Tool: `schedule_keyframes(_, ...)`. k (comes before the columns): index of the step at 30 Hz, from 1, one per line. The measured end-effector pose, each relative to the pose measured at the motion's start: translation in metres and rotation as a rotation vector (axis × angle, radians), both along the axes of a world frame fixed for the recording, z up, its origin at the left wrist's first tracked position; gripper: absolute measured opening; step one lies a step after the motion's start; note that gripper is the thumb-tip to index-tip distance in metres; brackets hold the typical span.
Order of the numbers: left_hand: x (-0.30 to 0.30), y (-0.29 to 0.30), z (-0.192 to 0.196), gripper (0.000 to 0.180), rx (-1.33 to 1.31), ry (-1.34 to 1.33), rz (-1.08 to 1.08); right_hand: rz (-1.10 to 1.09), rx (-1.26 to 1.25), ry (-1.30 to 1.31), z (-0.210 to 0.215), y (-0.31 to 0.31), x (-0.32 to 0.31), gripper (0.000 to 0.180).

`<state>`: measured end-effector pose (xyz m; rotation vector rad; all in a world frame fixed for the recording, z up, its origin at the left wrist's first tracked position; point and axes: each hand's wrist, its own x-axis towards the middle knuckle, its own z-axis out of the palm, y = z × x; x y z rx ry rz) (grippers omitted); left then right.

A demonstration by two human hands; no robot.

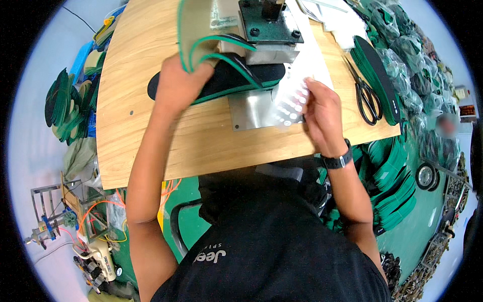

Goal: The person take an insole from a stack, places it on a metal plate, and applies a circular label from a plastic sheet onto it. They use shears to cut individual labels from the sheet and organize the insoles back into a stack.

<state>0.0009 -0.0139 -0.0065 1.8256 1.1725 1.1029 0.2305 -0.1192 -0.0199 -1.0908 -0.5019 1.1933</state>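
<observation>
- Green-edged foam insoles, curled & fanned, rise from person's L hand; their tan faces show. L fingers bent & closed on them, thumb toward R; some fingertips hidden behind foam.
- Flat black insole w/ green rim lies under the fanned ones, crossing the far part of a shiny metal plate on the tabletop.
- R hand: thumb & index pinched together on top R corner of a clear film sheet w/ rows of whitish spots; other fingers curled in. Sheet hangs tilted over R side of plate, nr R end of flat insole.
- Press head, dark & bolted, w/ silver metal block below, at top ctr, just beyond insoles.
- Wood-grain tabletop under it all. Black-handled scissors lie at R, beside a stack of black/green insoles.
- Black wristwatch on R wrist.
- Below table edge, R: big pile of green insoles. Far R: clear plastic bags w/ green contents.
</observation>
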Motion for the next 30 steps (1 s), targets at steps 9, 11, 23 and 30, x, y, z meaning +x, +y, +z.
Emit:
schedule_keyframes(9,-0.009,0.006,-0.001,0.018,-0.043,-0.077,0.062,0.382,-0.14,-0.198,-0.003,0.016,-0.001,0.023)
schedule_keyframes(11,-0.007,0.006,0.001,0.018,-0.046,-0.051,0.067,0.365,-0.137,-0.201,-0.003,0.017,-0.003,0.024)
schedule_keyframes(23,-0.005,-0.004,0.006,0.019,-0.022,0.117,0.001,0.338,-0.165,-0.273,-0.002,0.018,-0.005,0.023)
schedule_keyframes(30,0.0,-0.002,0.005,0.031,0.042,0.416,-0.157,0.344,-0.186,-0.319,-0.004,0.018,-0.007,0.024)
